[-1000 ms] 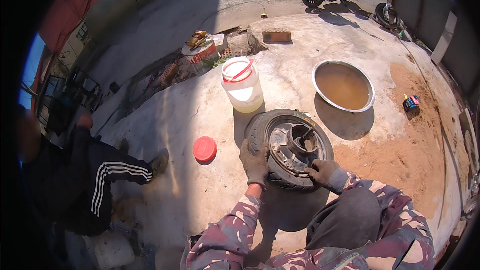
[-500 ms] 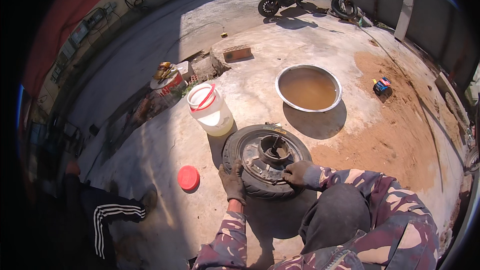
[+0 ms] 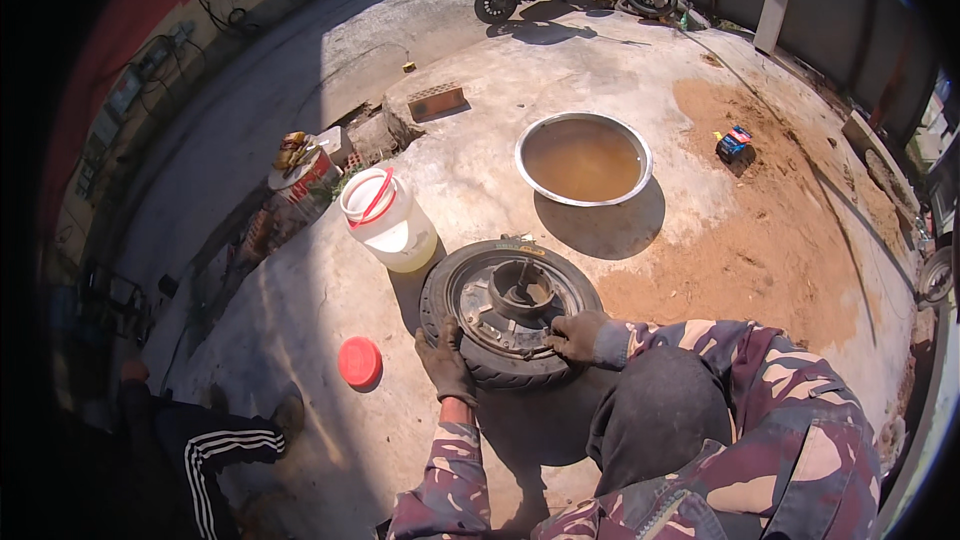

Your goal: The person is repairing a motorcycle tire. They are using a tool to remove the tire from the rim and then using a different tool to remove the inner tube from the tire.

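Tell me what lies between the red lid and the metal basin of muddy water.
In the head view, the tyre on its wheel lies between the red lid and the basin, both gloved hands on it.

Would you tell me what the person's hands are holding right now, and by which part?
Both gloved hands grip the small tyre lying flat: the left hand on its near-left sidewall, the right hand at the near-right edge of the wheel rim.

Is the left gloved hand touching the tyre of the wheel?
Touching. In the head view, the left hand lies flat on the tyre at its near-left edge, with no gap visible.
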Tool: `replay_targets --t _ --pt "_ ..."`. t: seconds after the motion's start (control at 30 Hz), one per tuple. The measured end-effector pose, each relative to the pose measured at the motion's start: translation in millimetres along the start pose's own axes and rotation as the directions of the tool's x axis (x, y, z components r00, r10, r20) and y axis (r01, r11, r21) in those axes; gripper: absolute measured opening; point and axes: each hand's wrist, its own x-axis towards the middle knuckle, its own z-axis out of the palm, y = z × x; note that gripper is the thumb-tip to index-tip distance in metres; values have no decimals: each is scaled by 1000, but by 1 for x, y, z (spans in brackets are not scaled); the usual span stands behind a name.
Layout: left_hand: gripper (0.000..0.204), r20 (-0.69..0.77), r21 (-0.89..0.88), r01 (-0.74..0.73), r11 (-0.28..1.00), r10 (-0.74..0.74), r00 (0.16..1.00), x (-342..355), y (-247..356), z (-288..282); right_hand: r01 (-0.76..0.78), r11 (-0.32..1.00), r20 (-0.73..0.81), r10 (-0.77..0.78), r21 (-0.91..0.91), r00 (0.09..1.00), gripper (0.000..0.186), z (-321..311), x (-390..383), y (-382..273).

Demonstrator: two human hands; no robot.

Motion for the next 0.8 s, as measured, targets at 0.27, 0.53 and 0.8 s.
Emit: replay_targets --t 0.27,0.53,0.8 --pt "75 -52 -122 69 990 -76 996 2 -6 6 36 995 26 -34 -90 999 45 -7 -2 -1" --pt "75 -82 104 -10 995 18 996 3 -17 7 59 996 -68 -64 -66 996 41 -2 1 -4" --pt "72 -75 146 -92 985 103 992 3 -24 8 52 993 -33 -56 -102 998 40 -5 -6 -4"
